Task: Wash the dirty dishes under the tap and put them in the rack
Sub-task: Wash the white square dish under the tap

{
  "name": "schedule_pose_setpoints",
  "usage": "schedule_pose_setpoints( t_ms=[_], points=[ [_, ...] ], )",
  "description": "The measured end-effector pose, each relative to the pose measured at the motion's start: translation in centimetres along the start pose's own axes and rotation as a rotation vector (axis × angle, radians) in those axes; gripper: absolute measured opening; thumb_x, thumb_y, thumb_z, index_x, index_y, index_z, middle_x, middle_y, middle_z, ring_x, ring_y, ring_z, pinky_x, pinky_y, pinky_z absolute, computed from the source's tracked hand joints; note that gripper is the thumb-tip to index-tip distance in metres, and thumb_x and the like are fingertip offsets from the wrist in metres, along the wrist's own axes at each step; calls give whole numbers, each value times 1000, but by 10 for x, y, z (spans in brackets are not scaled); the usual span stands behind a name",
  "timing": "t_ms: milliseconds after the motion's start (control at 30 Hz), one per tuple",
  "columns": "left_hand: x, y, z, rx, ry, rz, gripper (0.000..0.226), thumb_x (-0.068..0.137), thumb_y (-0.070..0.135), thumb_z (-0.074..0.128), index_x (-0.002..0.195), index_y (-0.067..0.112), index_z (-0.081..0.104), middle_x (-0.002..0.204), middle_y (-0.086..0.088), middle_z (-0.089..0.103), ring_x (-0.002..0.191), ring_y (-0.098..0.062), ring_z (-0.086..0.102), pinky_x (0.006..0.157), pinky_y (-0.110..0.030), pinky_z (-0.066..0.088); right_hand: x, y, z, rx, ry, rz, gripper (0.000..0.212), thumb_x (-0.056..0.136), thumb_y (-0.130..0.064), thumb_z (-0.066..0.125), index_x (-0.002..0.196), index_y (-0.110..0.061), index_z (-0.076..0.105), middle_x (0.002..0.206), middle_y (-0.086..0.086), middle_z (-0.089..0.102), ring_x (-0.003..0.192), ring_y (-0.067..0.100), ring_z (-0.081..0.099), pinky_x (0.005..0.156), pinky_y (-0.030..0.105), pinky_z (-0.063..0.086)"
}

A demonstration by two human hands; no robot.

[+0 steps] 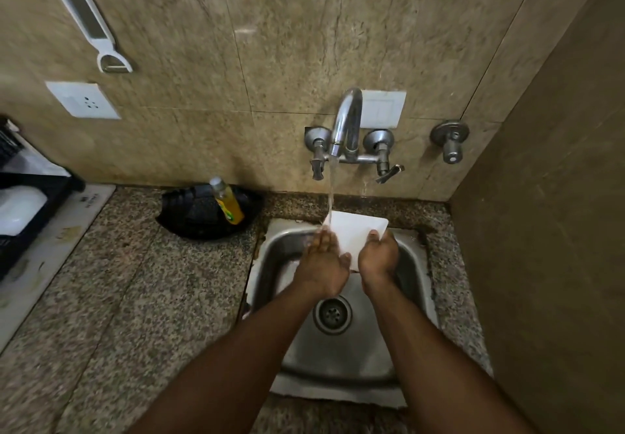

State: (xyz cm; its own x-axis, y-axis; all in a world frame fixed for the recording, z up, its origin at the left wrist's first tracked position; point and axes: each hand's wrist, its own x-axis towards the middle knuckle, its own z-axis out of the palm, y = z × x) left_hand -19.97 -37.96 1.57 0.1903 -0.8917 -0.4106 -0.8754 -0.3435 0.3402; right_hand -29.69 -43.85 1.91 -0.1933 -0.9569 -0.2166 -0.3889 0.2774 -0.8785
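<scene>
A white square plate (355,234) is held tilted over the steel sink (416,264). My right hand (377,256) grips its right edge. My left hand (324,258) lies on its left side, fingers spread flat against it. Water runs from the chrome tap (345,122) in a stream onto the plate's upper left corner and my left fingers. The dark dish rack (30,210) stands at the far left edge of the counter, with a white dish (17,207) in it.
A black tray (203,214) with a yellow dish-soap bottle (228,205) sits on the granite counter left of the sink. A wall rises close on the right. A peeler (91,24) and a socket (83,99) are on the tiled back wall.
</scene>
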Motion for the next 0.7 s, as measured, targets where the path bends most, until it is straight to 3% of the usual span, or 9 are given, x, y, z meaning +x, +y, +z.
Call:
schedule_pose_setpoints(
  t_ms=[200,233,300,367,433,500,567,633,700],
  points=[
    [12,-29,-5,90,55,99,66,111,40,20,164,13,-8,171,-5,-19,158,-33,-15,129,-50,0,-14,3,6,-35,-33,-38,34,105,-18,47,133,0,54,129,24,63,116,40,61,95,40,49],
    [15,-32,-5,79,66,117,65,111,36,22,164,13,-7,171,-6,-18,159,-33,-6,129,-49,5,-15,2,7,-25,-32,-41,33,105,-18,47,133,-1,53,129,24,63,116,40,61,95,40,50],
    [18,-37,-2,-17,186,130,66,108,25,35,165,15,3,173,-10,-5,151,-32,33,120,-45,33,-14,0,6,-5,-37,-65,32,105,-18,47,131,-1,55,126,22,64,114,39,62,93,39,50],
    [15,-41,-1,-281,373,-3,67,99,11,50,162,23,29,160,-16,41,123,-31,62,100,-36,50,-14,-2,5,1,-53,-103,31,105,-17,47,130,-1,56,124,20,66,112,37,63,89,32,46],
    [17,-44,1,-704,491,-177,55,91,12,64,145,20,59,125,-10,73,105,-25,70,94,-35,56,-14,-4,3,-10,-67,-98,32,106,-18,47,131,-2,56,126,19,65,113,35,63,90,32,46],
    [22,-49,4,-1075,525,-299,45,79,31,81,120,13,76,108,-5,79,95,-23,75,91,-48,61,-15,-4,5,5,-77,-70,34,106,-20,47,134,-3,55,128,18,64,116,35,62,95,35,47],
    [22,-48,0,-1247,495,-425,51,69,51,90,95,9,77,91,-9,79,76,-26,75,70,-47,64,-18,-7,7,44,-76,-78,34,105,-19,47,135,-4,54,130,18,64,117,35,62,100,40,50],
    [15,-39,-10,-1406,438,-465,32,80,33,88,86,6,71,85,-14,76,64,-25,69,51,-32,58,-19,-10,9,57,-58,-83,34,105,-17,48,134,-3,54,129,20,64,116,35,63,101,42,50],
    [16,-37,-11,-1494,349,-469,21,88,14,81,96,-1,69,96,-20,75,68,-25,70,47,-29,57,-15,-13,6,58,-41,-62,33,105,-17,48,133,-1,55,129,20,65,116,36,63,100,40,50]
  ],
)
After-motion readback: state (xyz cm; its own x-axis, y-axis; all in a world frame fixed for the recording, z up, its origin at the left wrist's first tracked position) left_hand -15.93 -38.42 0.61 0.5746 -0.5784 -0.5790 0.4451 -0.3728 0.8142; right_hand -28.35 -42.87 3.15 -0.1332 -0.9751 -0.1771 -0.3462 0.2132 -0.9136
